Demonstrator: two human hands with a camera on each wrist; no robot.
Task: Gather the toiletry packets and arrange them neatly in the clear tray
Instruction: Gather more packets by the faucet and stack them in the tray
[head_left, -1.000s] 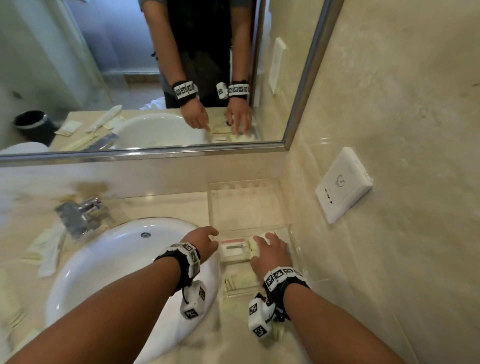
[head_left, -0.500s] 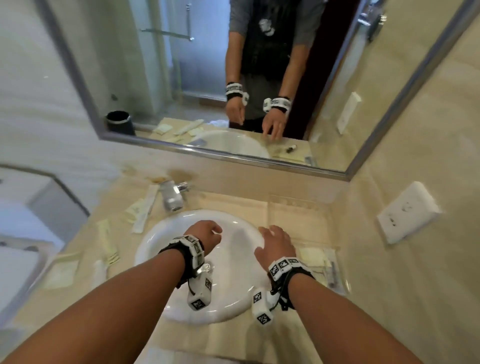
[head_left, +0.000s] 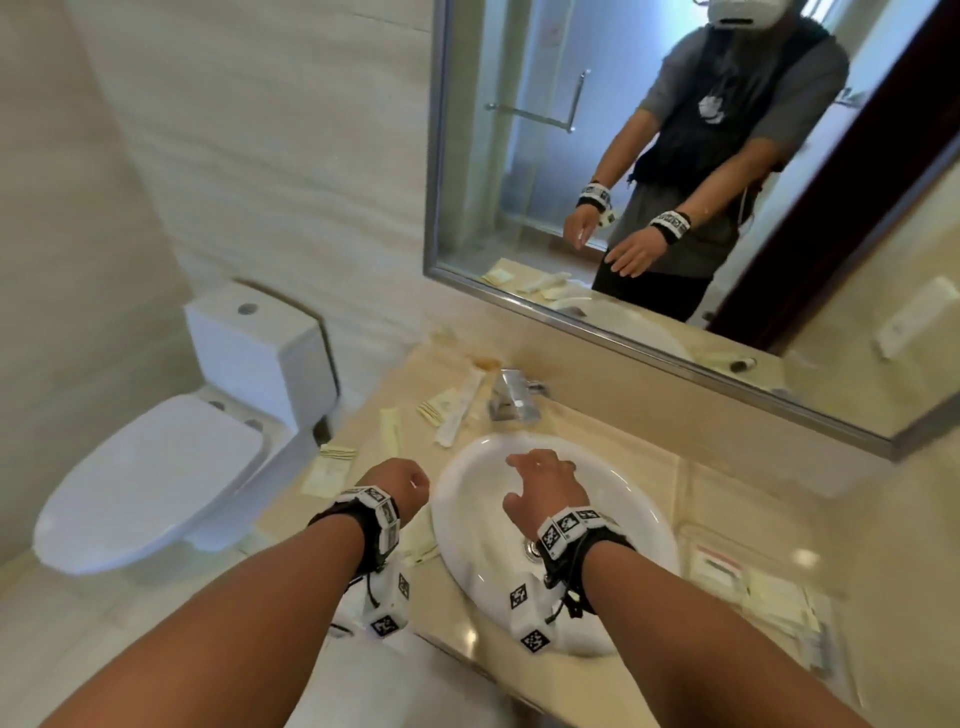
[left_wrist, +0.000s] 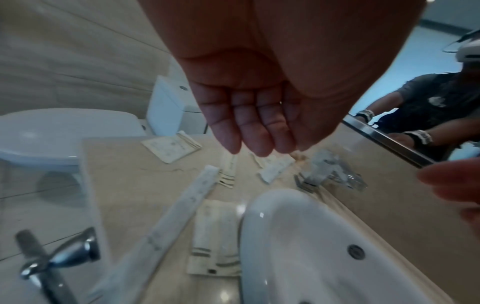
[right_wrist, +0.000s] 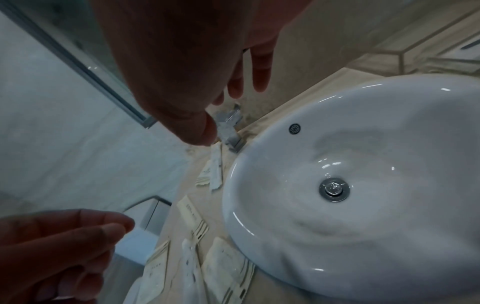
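Several cream toiletry packets (head_left: 332, 467) lie on the counter left of the sink, with a long white packet (head_left: 460, 410) beside the faucet. The left wrist view shows them too, a long white packet (left_wrist: 182, 209) and a flat striped packet (left_wrist: 215, 238) nearest. The clear tray (head_left: 691, 535) sits right of the sink with several packets in it. My left hand (head_left: 415, 483) hovers over the counter at the sink's left rim, its fingers (left_wrist: 249, 131) hanging relaxed and holding nothing. Over the basin my right hand (head_left: 535, 462) is spread and bare, its thumb (right_wrist: 197, 127) towards the faucet.
A white sink (head_left: 623, 519) fills the counter's middle, with a chrome faucet (head_left: 511, 400) behind it. A white toilet (head_left: 156, 467) stands left of the counter. The mirror (head_left: 675, 208) runs along the back wall.
Both hands have left the tray and moved left across the sink, holding nothing. The view has swung left, so the toilet and the scattered packets now show.
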